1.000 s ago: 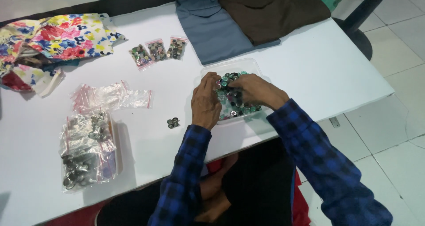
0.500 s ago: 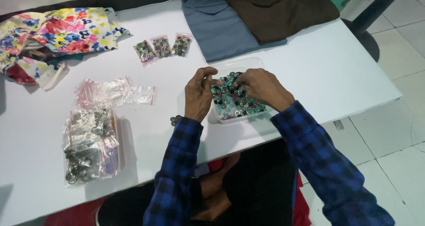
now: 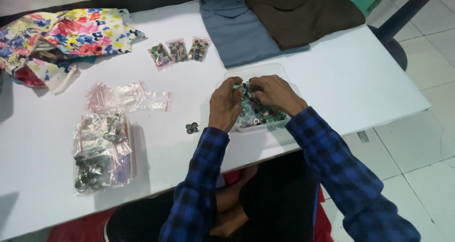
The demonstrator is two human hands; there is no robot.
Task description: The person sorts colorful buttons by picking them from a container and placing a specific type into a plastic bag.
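Note:
A clear plastic tray (image 3: 276, 70) full of small metal buttons (image 3: 258, 113) sits on the white table (image 3: 332, 90) in front of me. Both hands are over the tray. My left hand (image 3: 225, 104) rests at its left rim with fingers curled into the buttons. My right hand (image 3: 272, 92) reaches in from the right, fingertips pinched among the buttons near the left hand. Whether either hand grips a button is hidden by the fingers. A pair of loose buttons (image 3: 192, 127) lies on the table left of the tray.
Three small filled zip bags (image 3: 179, 51) lie in a row behind the tray. Empty zip bags (image 3: 125, 96) and a large bag of metal parts (image 3: 100, 149) sit at the left. Floral cloth (image 3: 61, 38), folded blue cloth (image 3: 239, 26) and brown cloth (image 3: 303, 12) lie along the far edge.
Both hands stay over the tray; the fingers have shifted slightly among the buttons, and the view has moved a little.

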